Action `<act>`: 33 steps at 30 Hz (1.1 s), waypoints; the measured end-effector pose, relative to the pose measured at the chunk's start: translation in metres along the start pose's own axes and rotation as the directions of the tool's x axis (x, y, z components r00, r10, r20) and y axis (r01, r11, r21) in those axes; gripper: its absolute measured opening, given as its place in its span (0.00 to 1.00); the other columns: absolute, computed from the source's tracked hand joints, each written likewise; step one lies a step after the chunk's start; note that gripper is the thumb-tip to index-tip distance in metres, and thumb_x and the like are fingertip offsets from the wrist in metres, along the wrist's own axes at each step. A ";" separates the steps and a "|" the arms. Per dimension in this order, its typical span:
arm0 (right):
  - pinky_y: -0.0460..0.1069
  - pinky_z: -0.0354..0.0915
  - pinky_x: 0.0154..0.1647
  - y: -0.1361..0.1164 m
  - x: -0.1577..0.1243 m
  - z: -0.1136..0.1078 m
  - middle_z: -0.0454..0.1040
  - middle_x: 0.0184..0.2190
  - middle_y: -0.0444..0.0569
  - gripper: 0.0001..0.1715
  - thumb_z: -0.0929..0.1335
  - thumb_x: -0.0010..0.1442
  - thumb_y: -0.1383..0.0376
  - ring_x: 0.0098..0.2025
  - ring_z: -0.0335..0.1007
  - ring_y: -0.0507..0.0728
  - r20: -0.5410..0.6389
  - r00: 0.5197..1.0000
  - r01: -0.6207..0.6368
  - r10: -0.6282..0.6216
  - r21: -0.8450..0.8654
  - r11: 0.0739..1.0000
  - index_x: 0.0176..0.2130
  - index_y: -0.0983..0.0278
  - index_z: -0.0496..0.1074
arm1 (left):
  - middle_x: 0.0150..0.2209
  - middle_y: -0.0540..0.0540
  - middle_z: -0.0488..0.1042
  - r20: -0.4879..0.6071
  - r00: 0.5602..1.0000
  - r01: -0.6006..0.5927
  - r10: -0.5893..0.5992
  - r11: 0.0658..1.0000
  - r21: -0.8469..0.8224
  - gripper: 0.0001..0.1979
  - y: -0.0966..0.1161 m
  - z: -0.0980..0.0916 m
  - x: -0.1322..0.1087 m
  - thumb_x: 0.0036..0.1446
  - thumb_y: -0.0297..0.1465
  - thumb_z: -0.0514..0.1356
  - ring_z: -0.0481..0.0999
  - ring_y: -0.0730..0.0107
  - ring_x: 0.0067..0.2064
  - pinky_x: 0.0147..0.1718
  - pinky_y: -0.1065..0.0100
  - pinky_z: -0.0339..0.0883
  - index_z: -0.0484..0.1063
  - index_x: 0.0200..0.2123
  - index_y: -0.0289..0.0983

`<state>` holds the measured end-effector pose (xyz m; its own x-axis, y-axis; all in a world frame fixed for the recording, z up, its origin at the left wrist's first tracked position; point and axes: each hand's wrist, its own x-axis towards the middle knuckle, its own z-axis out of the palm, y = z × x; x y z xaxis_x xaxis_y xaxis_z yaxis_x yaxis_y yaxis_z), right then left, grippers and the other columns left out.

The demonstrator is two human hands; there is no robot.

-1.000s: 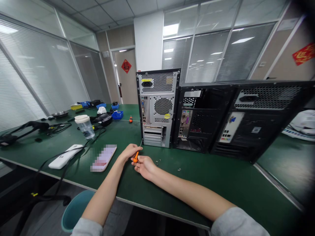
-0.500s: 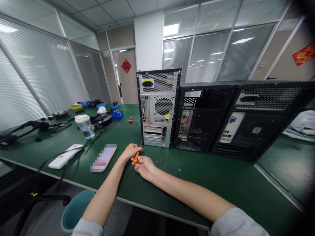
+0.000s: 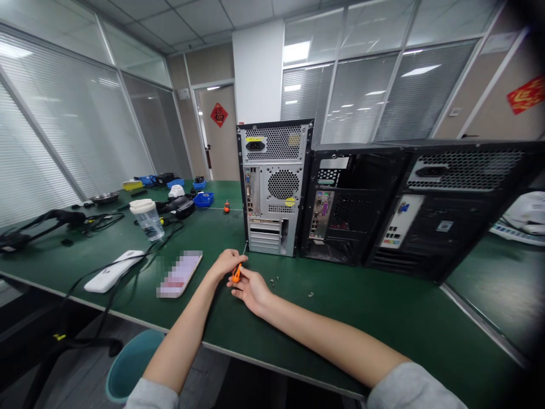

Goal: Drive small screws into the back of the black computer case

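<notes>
A small orange-handled screwdriver point(image 3: 236, 273) points at the lower left rear corner of the silver computer case point(image 3: 272, 187) standing on the green table point(image 3: 383, 318). My left hand point(image 3: 224, 262) is closed round the handle from the left. My right hand point(image 3: 251, 287) pinches the handle's near end with its fingertips. Several loose screws point(image 3: 275, 279) lie on the table just right of my hands.
Two black computer cases point(image 3: 353, 204) point(image 3: 451, 210) stand right of the silver one. A phone point(image 3: 179, 274), a white device point(image 3: 111, 271) with cables, a plastic jar point(image 3: 147, 218), blue bins point(image 3: 203, 199) and tools lie to the left. A teal bin point(image 3: 131, 363) stands below the table edge.
My right hand's fingers have shifted slightly on the screwdriver handle. The left hand and the case stay put.
</notes>
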<state>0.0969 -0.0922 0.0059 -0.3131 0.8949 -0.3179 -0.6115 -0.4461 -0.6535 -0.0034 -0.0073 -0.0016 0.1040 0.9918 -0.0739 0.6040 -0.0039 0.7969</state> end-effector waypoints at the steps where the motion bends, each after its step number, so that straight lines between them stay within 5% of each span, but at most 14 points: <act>1: 0.43 0.63 0.18 0.000 0.000 0.000 0.67 0.20 0.45 0.09 0.59 0.59 0.68 0.21 0.69 0.50 -0.005 1.000 0.012 -0.012 -0.017 1.000 0.28 0.69 0.63 | 0.12 0.56 0.56 0.010 1.000 0.008 -0.007 1.000 -0.013 0.18 0.001 0.000 -0.001 0.39 0.43 0.57 0.54 0.83 0.16 0.17 0.76 0.46 0.56 0.16 0.35; 13: 0.46 0.69 0.24 -0.008 0.002 -0.003 0.68 0.20 0.45 0.12 0.68 0.51 0.68 0.24 0.73 0.53 -0.052 0.997 0.045 -0.053 -0.154 0.987 0.24 0.68 0.59 | 0.16 0.55 0.60 0.247 0.962 0.170 -0.117 0.964 -0.205 0.26 0.009 -0.007 -0.007 0.34 0.52 0.59 0.57 0.84 0.18 0.17 0.78 0.51 0.59 0.21 0.34; 20: 0.45 0.67 0.20 -0.011 0.002 -0.004 0.70 0.20 0.46 0.10 0.68 0.52 0.67 0.21 0.71 0.52 -0.029 0.999 0.011 -0.017 -0.180 0.984 0.25 0.69 0.62 | 0.22 0.52 0.65 0.435 0.896 0.225 -0.090 0.936 -0.270 0.29 0.011 -0.016 -0.013 0.39 0.54 0.55 0.62 0.82 0.21 0.19 0.77 0.56 0.68 0.31 0.33; 33: 0.43 0.64 0.18 -0.017 -0.003 0.001 0.70 0.19 0.46 0.07 0.66 0.54 0.70 0.20 0.69 0.50 -0.035 0.999 0.020 -0.027 -0.179 0.984 0.25 0.71 0.65 | 0.18 0.53 0.64 0.461 0.885 0.271 -0.073 0.884 -0.381 0.22 0.007 -0.016 -0.010 0.42 0.47 0.58 0.62 0.82 0.18 0.17 0.78 0.55 0.65 0.29 0.33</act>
<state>0.1074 -0.0872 0.0186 -0.2710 0.9065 -0.3238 -0.4776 -0.4187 -0.7724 -0.0132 -0.0148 0.0142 0.4120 0.8189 -0.3994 0.2615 0.3137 0.9128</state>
